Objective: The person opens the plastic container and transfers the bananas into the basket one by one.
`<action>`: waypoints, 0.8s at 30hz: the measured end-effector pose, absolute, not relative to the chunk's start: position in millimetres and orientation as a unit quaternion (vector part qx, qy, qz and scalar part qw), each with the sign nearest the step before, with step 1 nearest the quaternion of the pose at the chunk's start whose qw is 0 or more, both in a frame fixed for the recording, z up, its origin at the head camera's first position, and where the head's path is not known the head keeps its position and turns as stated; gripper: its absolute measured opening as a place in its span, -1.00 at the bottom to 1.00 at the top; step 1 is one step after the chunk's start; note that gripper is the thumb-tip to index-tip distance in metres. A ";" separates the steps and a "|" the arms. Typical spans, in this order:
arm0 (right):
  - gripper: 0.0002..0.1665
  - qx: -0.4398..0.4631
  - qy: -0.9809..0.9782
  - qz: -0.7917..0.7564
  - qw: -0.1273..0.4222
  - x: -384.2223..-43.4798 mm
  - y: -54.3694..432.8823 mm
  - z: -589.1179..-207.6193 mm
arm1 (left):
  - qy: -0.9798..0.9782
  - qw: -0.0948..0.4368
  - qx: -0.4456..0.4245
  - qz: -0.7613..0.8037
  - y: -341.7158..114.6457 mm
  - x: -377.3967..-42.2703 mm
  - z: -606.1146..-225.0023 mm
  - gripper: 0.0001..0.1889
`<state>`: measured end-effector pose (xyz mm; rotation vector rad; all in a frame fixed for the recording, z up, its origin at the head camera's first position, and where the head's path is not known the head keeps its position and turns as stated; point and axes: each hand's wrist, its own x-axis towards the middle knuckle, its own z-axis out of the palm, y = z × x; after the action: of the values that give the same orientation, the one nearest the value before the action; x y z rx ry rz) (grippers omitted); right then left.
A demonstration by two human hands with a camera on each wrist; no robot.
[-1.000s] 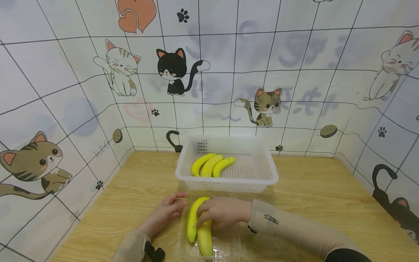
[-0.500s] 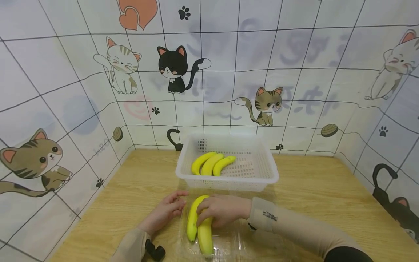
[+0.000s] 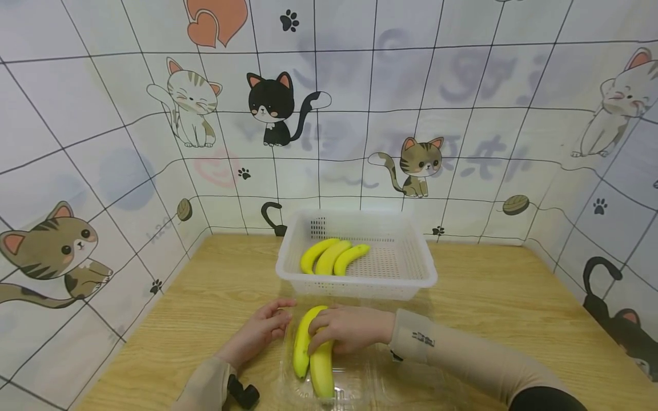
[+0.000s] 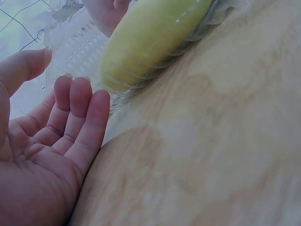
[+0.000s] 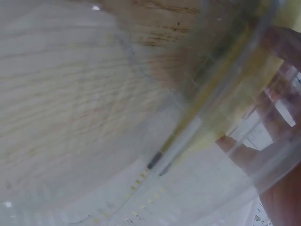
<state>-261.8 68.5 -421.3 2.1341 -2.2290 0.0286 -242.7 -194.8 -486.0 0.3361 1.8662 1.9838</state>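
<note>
Two yellow bananas lie side by side in a clear plastic clamshell box (image 3: 354,388) on the table. My right hand (image 3: 354,329) comes across the box with its fingers curled over the upper part of the right banana (image 3: 322,377), covering its top end. Against that one lies the left banana (image 3: 302,351). At the box's left side rests my left hand (image 3: 259,332), palm turned inward, fingers loosely bent and holding nothing. In the left wrist view its fingertips are right at the clear wall, close to a banana (image 4: 155,42). The right wrist view looks through blurred clear plastic.
Behind the box stands a white perforated basket (image 3: 360,281) with 3 bananas (image 3: 331,260) in its left half. The wooden table (image 3: 488,297) ends at walls (image 3: 339,131) covered with cat pictures on three sides.
</note>
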 end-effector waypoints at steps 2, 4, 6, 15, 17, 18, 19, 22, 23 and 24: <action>-0.38 0.691 -0.722 0.009 0.029 -261.9 68.5 -422.0 | 0.666 0.197 0.119 0.709 -194.9 -242.7 -486.0 -0.53; -0.37 0.691 -0.722 0.010 0.030 -262.1 68.4 -422.7 | 0.666 0.198 0.119 0.710 -195.1 -242.6 -486.1 -0.52; -0.37 0.691 -0.722 0.010 0.030 -262.2 68.1 -423.4 | 0.667 0.197 0.121 0.709 -195.4 -242.7 -486.4 -0.52; -0.39 0.687 -0.726 0.002 0.026 -261.2 69.0 -423.3 | 0.668 0.198 0.124 0.706 -195.2 -242.5 -487.2 -0.51; -0.39 0.686 -0.728 0.003 0.025 -261.2 69.4 -422.9 | 0.668 0.198 0.125 0.706 -195.2 -242.6 -486.8 -0.51; -0.39 0.685 -0.728 0.003 0.025 -261.2 69.6 -422.7 | 0.668 0.198 0.126 0.706 -195.2 -242.7 -486.5 -0.52; -0.38 0.685 -0.728 0.004 0.025 -261.2 69.8 -422.7 | 0.668 0.198 0.126 0.706 -195.3 -242.6 -486.4 -0.52; -0.39 0.686 -0.727 0.010 0.026 -261.4 70.4 -422.7 | 0.668 0.199 0.126 0.706 -195.2 -242.4 -486.0 -0.53; -0.39 0.687 -0.726 0.011 0.027 -261.5 70.6 -422.8 | 0.668 0.199 0.126 0.706 -195.3 -242.4 -486.1 -0.53; -0.39 0.688 -0.725 0.012 0.029 -261.9 70.8 -423.3 | 0.668 0.199 0.126 0.706 -195.3 -242.4 -486.2 -0.53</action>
<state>-261.9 70.8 -423.3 2.1225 -2.2362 0.0363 -242.4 -195.3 -486.2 0.3521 1.8677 1.9748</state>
